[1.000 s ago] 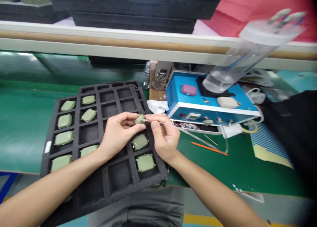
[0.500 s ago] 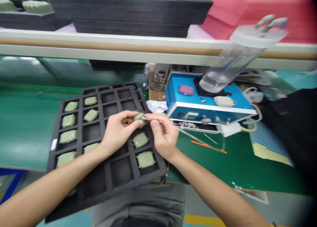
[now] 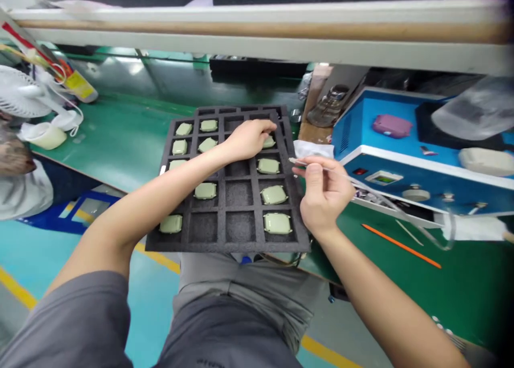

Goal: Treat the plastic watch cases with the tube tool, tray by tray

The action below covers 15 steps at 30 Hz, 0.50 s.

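Note:
A black foam tray [image 3: 225,239] with a grid of pockets lies at the bench's front edge, over my lap. Several pockets hold pale green cases [image 3: 274,194]. My left hand [image 3: 248,137] reaches across the tray and its fingers close on a green case [image 3: 269,142] at a pocket in the right column, near the far end. My right hand [image 3: 323,194] hovers beside the tray's right edge, pinching a thin clear tube [image 3: 321,165] whose tip points left toward the tray. The tube trails off to the right.
A blue box machine [image 3: 401,164] with a purple case [image 3: 391,126] on top stands right of the tray. An orange stick [image 3: 399,245] lies on the green mat. A white fan [image 3: 20,92] and another person's sleeve [image 3: 20,188] are at the left. A shelf rail [image 3: 257,36] runs overhead.
The view swung left and down. My hands have parted: the left carried the green case out to a far right-column pocket, and the right hand with the tube stayed beside the tray.

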Tool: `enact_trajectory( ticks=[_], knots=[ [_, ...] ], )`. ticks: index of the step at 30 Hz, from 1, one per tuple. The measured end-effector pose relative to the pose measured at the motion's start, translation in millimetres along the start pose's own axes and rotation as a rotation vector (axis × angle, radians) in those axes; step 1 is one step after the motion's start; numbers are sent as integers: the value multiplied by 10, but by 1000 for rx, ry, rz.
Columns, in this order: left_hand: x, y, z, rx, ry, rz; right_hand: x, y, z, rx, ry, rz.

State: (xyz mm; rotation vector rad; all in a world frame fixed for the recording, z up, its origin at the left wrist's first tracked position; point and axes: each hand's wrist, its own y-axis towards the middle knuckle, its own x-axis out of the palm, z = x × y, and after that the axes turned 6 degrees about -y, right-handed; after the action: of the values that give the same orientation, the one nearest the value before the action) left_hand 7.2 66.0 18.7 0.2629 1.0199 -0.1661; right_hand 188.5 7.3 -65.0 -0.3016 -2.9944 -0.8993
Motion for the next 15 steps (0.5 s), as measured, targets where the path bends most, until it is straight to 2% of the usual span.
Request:
enact_trajectory(
  ticks=[3,6,9,12,15],
  knots=[
    [-236,-451,53,-12,90,8,-9,-8,-5,-3,-1,13],
    [-482,-1112,64,-138,256,-36,-17,-7,-18,0,-7,5],
    [-551,-1663,9,-230,327,-114,-21,-10,-39,15,-4,-17],
    [-477,-1857,-51,-260,371,-114,-21,-25,-52,30,-6,-15],
    [-447,-1777,-65,-225,456,-153,-20,-41,-52,39,-12,-8]
  ],
)
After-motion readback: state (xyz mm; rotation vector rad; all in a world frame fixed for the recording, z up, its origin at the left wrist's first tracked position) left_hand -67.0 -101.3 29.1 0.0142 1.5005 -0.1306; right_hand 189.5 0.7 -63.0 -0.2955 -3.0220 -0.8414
